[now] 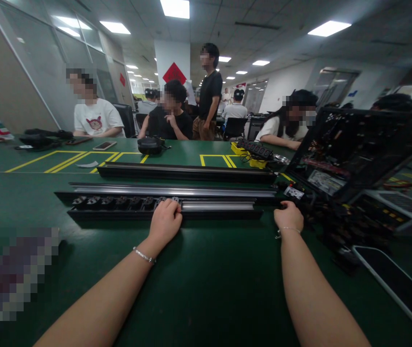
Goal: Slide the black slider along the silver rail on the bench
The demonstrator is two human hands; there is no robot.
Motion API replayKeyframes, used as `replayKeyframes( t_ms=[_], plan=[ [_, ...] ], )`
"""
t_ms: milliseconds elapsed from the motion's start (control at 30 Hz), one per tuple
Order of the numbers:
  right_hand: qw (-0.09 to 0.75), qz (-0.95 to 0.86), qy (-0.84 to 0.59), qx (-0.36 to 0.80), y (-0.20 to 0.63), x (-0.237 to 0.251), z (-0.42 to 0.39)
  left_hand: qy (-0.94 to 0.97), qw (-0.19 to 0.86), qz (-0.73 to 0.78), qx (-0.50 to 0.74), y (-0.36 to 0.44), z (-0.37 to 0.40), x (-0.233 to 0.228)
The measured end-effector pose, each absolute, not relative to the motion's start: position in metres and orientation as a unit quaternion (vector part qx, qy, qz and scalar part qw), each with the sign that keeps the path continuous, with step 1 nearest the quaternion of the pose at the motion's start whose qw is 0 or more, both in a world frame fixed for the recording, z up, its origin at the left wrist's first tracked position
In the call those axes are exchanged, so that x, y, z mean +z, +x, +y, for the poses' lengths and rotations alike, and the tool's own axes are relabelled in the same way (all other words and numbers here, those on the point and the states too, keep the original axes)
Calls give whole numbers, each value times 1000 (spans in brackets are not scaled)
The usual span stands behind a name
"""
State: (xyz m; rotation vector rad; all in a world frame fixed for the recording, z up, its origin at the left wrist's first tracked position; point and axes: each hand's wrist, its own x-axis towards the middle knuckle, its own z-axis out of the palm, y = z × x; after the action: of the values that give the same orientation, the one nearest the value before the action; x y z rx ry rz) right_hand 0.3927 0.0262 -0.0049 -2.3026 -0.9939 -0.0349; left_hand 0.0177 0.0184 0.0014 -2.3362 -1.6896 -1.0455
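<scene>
Long black socket strip (126, 205) laid crosswise on green table (206, 289), at 12 o'clock from both forearms. Strip's middle covered by left hand (165, 219), fingers curled over top edge, pressed down. Strip's right end gripped by right hand (288, 215), fingers closed round it. Open computer chassis (350, 149) seen at 2 o'clock.

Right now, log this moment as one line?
left hand: pressing long black socket strip mid-length | right hand: at strip's right end | strip: flat on green table | open black computer case: right
</scene>
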Motion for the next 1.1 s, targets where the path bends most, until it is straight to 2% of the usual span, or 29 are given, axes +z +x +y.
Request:
replayKeyframes(
  t_ms=[133, 233, 433, 567, 733, 833, 1000, 1100],
  plan=[
    [274, -377, -883, -52, 392, -3, 22, -757, 24, -549, -354, 18, 19, 2],
    [280, -372, -881, -85, 389, -3, 20, -753, 10, -548, -365, 17, 19, 3],
    [362, -368, -840, -169, 382, -1, 24, -746, -7, -552, -373, 16, 19, 3],
    [411, -481, -745, -212, 346, 12, 29, -740, -14, -554, -381, 17, 19, 3],
    [365, -708, -594, -113, 254, 18, 24, -735, -16, -548, -399, 19, 18, 4],
    [338, -778, -528, -44, 198, 16, 21, -727, -23, -545, -417, 19, 19, 4],
    [295, -778, -554, 17, 138, 18, 24, -687, -50, -546, -477, 17, 20, 3],
    [273, -757, -594, 16, 120, 19, 28, -647, -72, -551, -523, 17, 20, 4]
  ],
)
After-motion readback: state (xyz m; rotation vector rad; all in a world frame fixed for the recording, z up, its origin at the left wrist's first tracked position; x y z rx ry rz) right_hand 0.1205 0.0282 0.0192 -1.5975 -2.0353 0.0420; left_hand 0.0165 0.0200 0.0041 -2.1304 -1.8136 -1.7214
